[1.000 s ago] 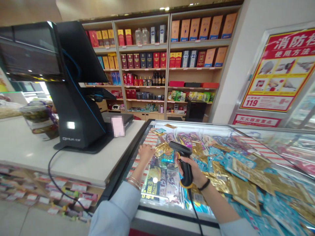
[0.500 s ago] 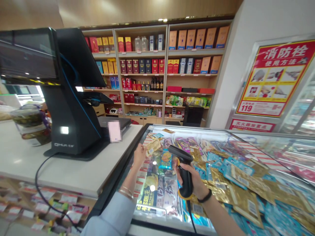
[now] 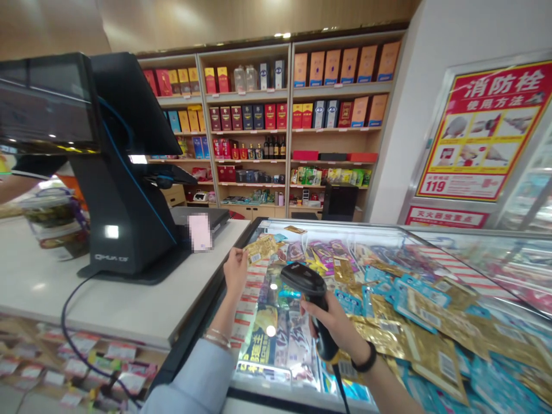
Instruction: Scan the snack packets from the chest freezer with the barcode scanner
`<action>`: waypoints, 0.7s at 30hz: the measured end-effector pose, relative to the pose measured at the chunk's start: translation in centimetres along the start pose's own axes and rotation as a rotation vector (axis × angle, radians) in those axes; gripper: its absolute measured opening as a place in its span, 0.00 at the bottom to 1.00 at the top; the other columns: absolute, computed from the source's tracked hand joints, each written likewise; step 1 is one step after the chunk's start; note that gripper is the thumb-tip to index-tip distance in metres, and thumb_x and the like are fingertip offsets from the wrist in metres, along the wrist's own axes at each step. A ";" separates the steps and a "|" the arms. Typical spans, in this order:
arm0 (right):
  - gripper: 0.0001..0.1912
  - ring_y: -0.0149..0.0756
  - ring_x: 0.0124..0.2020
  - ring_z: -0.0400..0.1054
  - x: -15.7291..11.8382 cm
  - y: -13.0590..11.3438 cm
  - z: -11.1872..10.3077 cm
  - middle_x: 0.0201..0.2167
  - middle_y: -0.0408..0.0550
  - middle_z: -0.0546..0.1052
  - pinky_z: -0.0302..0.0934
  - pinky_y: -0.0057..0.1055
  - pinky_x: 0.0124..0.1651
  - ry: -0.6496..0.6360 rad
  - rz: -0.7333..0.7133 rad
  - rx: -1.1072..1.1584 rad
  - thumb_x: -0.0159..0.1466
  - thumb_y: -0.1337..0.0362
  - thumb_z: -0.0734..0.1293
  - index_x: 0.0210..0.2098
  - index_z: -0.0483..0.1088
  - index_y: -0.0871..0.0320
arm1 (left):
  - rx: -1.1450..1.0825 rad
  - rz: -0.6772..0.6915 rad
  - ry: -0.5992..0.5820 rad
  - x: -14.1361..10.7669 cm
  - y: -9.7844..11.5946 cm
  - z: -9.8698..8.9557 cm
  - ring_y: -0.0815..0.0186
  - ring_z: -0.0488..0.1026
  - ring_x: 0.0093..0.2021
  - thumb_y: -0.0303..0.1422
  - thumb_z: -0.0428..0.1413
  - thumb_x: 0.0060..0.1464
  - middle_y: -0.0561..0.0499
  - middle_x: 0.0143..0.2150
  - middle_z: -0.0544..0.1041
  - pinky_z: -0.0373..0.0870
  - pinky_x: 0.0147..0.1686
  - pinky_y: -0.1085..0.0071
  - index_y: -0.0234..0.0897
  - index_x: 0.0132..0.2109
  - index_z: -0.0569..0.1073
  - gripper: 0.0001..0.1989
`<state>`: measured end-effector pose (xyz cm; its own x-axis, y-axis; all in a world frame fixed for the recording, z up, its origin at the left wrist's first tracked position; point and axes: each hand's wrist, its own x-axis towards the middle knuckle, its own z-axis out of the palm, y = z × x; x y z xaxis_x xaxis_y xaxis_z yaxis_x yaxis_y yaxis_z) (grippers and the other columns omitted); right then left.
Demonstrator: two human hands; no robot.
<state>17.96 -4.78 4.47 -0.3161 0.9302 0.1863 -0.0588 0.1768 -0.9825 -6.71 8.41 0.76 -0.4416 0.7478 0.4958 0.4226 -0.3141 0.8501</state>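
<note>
1. A long glass-topped chest freezer (image 3: 328,225) runs ahead of the person, filled with overlapping blue and gold foil sachets (image 3: 425,310). Nothing stands between the hands and this freezer.
2. To the left is a white counter (image 3: 38,293) carrying a black angled point-of-sale terminal (image 3: 125,190), which blocks part of the view beyond it. A clear plastic tub of food (image 3: 52,215) sits farther left, and another person's forearm (image 3: 26,187) reaches in past the terminal, well apart from the person's own hands.
3. Behind are wooden shelves (image 3: 336,131) of boxed and bottled goods, and on the right wall is a red-and-yellow fire-hydrant instruction poster (image 3: 483,132).
4. The left hand (image 3: 236,270), its forearm angled up from a light-blue sleeve (image 3: 194,379), rises beside the freezer's near-left edge. Its fingertips pinch a gold foil packet (image 3: 261,249), held up above the freezer.
5. The right hand (image 3: 332,325) is clenched around the grip of a black corded barcode scanner (image 3: 308,284), whose head tilts left, near the packet but not touching it.
</note>
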 end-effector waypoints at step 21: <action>0.16 0.27 0.11 0.63 0.6 1.3 -0.2 0.20 0.40 0.71 0.56 0.23 0.13 -0.045 0.025 0.071 0.55 0.53 0.71 0.28 0.67 0.59 | 0.123 0.000 0.003 -0.2 0.8 0.1 0.61 0.79 0.34 0.43 0.52 0.55 0.49 0.32 0.80 0.70 0.34 0.71 0.41 0.34 0.65 0.11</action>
<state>17.87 -3.97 3.30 -0.3603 0.9185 0.1630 -0.1166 0.1290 -0.9848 -6.18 8.01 1.34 -0.4437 0.7463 0.4961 0.5161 -0.2397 0.8223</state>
